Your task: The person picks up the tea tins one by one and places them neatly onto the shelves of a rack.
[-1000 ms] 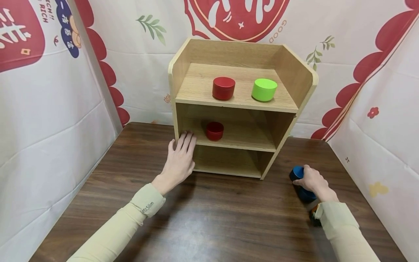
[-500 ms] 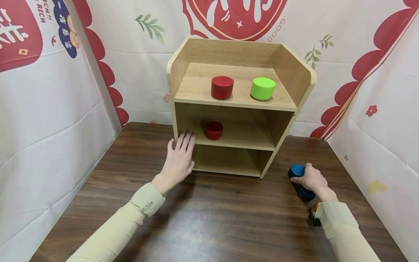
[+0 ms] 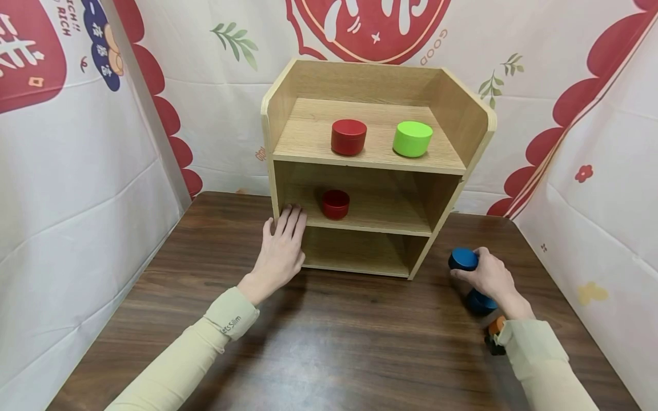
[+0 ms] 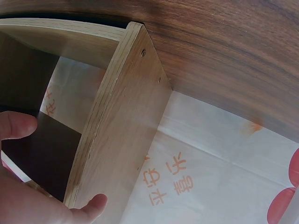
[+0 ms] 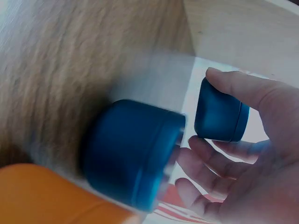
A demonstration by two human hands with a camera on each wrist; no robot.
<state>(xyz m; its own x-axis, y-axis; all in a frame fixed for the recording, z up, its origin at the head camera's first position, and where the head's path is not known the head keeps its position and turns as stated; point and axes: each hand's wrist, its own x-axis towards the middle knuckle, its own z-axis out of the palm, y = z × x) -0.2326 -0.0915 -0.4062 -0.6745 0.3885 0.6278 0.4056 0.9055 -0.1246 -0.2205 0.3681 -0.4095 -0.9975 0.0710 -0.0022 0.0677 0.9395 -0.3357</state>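
Note:
My left hand [image 3: 280, 251] holds the left side panel of a small wooden shelf [image 3: 352, 164], thumb outside and fingers inside. In the left wrist view the thumb lies along the panel's outer face [image 4: 126, 116]. At the right, my right hand [image 3: 493, 279] grips a round blue tin [image 3: 464, 260] between thumb and fingers, raised above the table. A second blue tin [image 5: 133, 154] stands nearer the wrist, with an orange tin [image 5: 51, 198] beside it. Red [image 3: 349, 137] and lime green [image 3: 413, 139] tins sit on the shelf's top; another red tin [image 3: 336, 204] stands on the middle board.
A dark wood table [image 3: 329, 342] carries the shelf. Printed white cloth [image 3: 591, 228] hangs at the back and both sides. A small black object [image 3: 494, 345] lies by the right cuff, in front of the orange tin.
My right hand has lifted the blue tin and moved it slightly away from me, leaving the second blue tin and the orange one more exposed. The left hand stays at the panel.

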